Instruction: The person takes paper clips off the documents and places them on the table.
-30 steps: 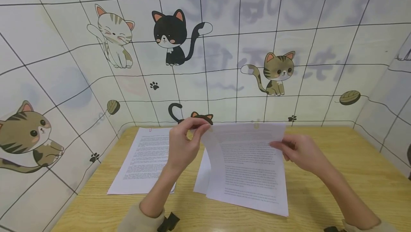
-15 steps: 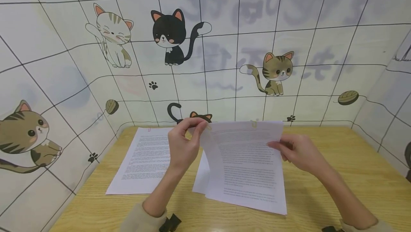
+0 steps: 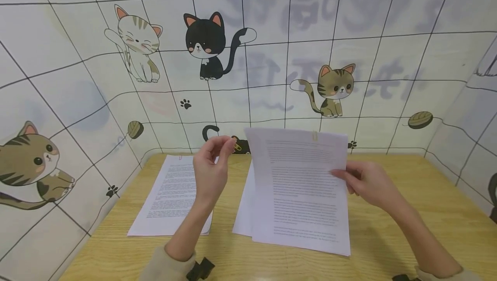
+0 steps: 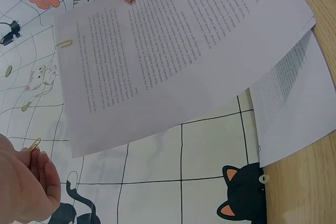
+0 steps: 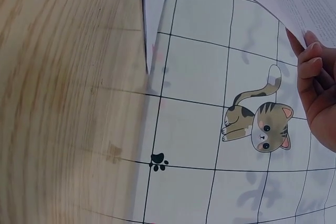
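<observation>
My left hand pinches a small yellow paper clip between thumb and fingertips, apart from the pages and to their left. The right hand grips the right edge of a printed sheaf of paper, held tilted up above the table. Another yellow paper clip sits on the sheaf's top edge, also visible in the left wrist view. Behind the sheaf, more white paper lies on the table, mostly hidden. The right wrist view shows the right hand's thumb and fingers at the sheaf's edge.
On the left of the wooden table lies a second printed stack with a reddish paper clip at its top. A cat-patterned wall covering rises behind the table's back edge.
The left hand has come away from the sheaf's upper left corner, moving left with the paper clip. The sheaf's top now stands higher and straighter; the right hand still holds its edge.
</observation>
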Tool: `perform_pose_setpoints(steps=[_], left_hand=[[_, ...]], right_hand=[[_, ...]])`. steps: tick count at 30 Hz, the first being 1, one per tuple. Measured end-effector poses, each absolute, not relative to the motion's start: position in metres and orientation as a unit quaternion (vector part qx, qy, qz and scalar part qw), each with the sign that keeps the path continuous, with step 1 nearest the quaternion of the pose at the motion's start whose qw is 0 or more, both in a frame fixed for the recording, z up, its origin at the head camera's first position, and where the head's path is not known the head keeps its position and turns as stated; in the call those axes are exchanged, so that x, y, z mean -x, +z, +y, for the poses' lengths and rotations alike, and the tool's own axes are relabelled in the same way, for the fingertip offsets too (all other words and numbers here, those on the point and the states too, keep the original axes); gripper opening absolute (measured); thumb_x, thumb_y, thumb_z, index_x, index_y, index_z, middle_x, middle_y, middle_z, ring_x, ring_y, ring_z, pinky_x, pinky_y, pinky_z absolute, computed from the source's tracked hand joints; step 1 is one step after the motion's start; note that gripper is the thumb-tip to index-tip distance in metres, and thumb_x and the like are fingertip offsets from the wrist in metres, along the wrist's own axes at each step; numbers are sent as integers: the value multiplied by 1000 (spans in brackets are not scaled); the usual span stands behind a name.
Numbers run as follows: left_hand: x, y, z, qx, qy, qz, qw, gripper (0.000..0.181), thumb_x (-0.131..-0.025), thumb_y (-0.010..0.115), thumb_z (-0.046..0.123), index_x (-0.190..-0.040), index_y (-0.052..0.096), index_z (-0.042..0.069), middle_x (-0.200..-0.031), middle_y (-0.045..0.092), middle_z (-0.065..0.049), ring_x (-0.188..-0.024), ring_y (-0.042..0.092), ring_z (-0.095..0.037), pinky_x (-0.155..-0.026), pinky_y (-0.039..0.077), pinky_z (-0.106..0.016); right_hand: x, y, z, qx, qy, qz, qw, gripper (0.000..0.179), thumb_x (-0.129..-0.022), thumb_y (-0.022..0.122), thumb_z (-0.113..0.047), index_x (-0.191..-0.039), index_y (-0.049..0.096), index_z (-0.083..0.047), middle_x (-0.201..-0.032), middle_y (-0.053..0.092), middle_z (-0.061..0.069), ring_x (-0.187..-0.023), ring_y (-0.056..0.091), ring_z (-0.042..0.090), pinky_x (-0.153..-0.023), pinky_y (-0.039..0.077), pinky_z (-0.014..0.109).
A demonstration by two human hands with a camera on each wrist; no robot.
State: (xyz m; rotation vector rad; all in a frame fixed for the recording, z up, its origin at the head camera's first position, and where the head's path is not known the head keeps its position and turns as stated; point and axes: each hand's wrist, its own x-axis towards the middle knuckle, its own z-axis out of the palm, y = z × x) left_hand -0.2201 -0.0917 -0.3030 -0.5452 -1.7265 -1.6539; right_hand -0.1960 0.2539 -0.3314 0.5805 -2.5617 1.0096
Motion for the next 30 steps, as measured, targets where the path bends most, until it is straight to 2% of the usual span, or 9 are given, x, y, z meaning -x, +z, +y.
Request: perform_pose_setpoints(steps=[4,13,21,30], left_hand=[[222,-303,-94,207,-635,-675,313,11,-94,72,8,-97,70,-3,-86,69,-15,-75,62,-15,-74,52,-22],[222,-312,-105,165,-598,-749,233,7,-95,71,10,-97,72,3,-83,68,-6,-76,64,-16,-72,53,-25],[226,-323,-116,140,-560,-796,183,7,-94,72,9,-96,73,2,-82,69,-6,-81,66,-31,-70,52,-22],[229,-334,-129,137,-512,-837,138,8,-93,73,9,-95,75,2,-79,70,-4,-70,64,-14,-66,53,-23]], right_hand=[[197,-332,256,-205,357,-897,164,9,-96,69,-7,-102,74,-4,-56,50,-7,-46,45,6,-40,34,23],[197,-331,262,-205,355,-898,162,10,-96,68,-6,-104,73,-2,-56,49,-6,-46,44,6,-40,32,22],[197,-331,263,-201,354,-900,157,11,-97,68,-7,-105,72,-2,-56,49,-6,-46,44,6,-41,31,22],[196,-329,263,-198,358,-900,152,11,-97,67,-6,-105,72,0,-56,49,-6,-47,44,6,-41,31,22]])
